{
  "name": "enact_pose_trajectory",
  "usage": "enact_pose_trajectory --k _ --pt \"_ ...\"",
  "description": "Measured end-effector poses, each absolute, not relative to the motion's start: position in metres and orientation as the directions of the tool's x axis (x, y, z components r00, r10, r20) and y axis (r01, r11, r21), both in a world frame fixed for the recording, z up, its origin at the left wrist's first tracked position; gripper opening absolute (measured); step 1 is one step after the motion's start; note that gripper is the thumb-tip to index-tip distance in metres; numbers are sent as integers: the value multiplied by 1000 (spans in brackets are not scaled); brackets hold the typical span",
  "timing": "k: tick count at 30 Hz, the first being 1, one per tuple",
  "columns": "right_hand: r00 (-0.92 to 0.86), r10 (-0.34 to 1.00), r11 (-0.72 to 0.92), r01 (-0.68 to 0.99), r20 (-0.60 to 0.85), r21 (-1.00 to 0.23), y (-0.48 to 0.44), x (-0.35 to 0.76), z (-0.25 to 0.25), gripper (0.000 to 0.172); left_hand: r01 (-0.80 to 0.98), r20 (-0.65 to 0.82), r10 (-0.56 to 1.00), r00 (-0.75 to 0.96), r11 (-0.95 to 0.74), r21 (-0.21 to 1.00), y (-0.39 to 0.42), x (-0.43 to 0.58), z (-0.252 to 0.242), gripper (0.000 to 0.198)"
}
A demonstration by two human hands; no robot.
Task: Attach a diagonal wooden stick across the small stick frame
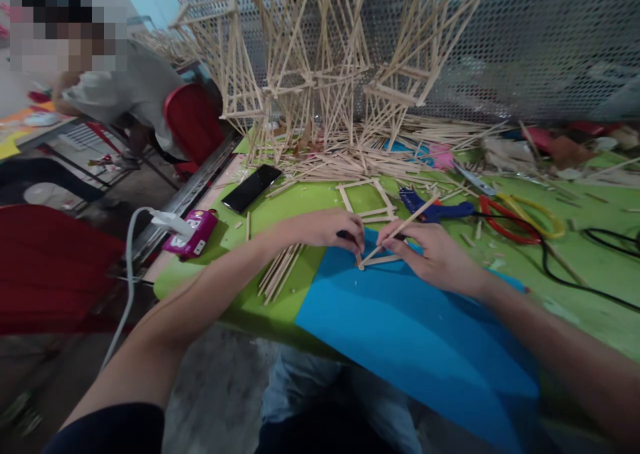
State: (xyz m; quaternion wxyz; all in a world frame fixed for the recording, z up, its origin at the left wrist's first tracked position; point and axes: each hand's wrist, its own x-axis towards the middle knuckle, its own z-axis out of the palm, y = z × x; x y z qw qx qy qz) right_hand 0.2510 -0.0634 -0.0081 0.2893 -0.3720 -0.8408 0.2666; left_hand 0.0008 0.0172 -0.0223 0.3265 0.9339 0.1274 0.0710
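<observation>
My right hand (425, 254) pinches a thin wooden stick (407, 223) that slants down to the left. Its lower end meets the corner of a small wooden stick frame (383, 260) on a blue sheet (390, 321). At that same corner, the closed fingers of my left hand (333, 231) grip the frame; part of it is hidden behind both hands. Just beyond them lies another stick frame (367, 199), roughly square. A blue glue gun (435, 209) rests on its side past my right hand. Left of the sheet is a small bundle of sticks (280, 271).
Tall stick structures (320, 61) stand at the back, above a heap of loose sticks (345, 163). A phone (251, 187) and a purple power adapter (193, 234) lie left; scissors (520, 217) and a black cord (555, 267) lie right. Someone sits beyond a red chair (193, 124).
</observation>
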Motion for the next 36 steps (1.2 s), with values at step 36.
enact_pose_trajectory --k 36 --pt "-540 752 645 489 377 -587 -63 247 -19 20 107 152 361 920 -606 788 0 4 -7 18"
